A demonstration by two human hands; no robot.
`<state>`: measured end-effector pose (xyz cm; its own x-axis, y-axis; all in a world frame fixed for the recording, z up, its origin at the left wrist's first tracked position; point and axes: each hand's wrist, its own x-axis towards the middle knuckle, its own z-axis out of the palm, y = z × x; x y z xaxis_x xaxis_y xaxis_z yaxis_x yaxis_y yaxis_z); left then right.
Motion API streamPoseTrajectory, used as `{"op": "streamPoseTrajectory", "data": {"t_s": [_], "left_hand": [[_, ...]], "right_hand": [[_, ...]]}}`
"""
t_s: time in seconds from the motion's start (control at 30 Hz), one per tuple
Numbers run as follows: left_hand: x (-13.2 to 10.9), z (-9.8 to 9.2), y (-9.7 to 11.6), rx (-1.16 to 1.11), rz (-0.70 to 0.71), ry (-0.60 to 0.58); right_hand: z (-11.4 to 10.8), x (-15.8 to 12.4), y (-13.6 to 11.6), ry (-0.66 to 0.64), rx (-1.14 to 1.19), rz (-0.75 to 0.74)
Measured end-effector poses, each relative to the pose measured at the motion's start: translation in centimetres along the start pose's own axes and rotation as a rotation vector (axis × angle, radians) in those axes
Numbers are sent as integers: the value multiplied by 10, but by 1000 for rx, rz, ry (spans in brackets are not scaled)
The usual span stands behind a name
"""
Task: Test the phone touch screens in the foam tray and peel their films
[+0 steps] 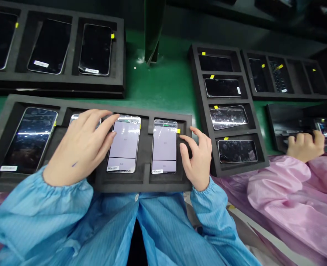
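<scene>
Blue cleanroom sleeves end in an open, spread left hand and a loosely curled, empty right hand; a careless brush could jog the lit smartphone in its black foam tray.

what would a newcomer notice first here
Two lit smartphones with pale lilac screens, one and the other, stand out in the black foam tray before the person, the left hand over one and the right hand beside the other. Trays of dark phones lie beyond on the green bench.
</scene>
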<state>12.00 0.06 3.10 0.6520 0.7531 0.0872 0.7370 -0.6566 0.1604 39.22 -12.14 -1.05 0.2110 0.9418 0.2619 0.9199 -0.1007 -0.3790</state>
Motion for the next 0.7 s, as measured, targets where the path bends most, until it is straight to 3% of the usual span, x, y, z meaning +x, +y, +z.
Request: {"op": "streamPoseTrajectory", "data": {"t_s": [0.13, 0.27, 0.4, 0.57, 0.7], "left_hand": [[6, -8, -7, 64, 83, -40], [-13, 9, -5, 17, 129, -29], [-22, 20, 0, -45, 99, -32], [5, 13, 3, -13, 176, -116], [30, 24, 1, -21, 269, -158]], "right_hand": [[-4, -4, 1, 11, 34, -63], [-2, -15, -1, -21, 63, -145], [3, -15, -1, -13, 29, -82], [11, 3, 2, -34, -69, -10], [17, 17, 4, -56, -47, -27]]}}
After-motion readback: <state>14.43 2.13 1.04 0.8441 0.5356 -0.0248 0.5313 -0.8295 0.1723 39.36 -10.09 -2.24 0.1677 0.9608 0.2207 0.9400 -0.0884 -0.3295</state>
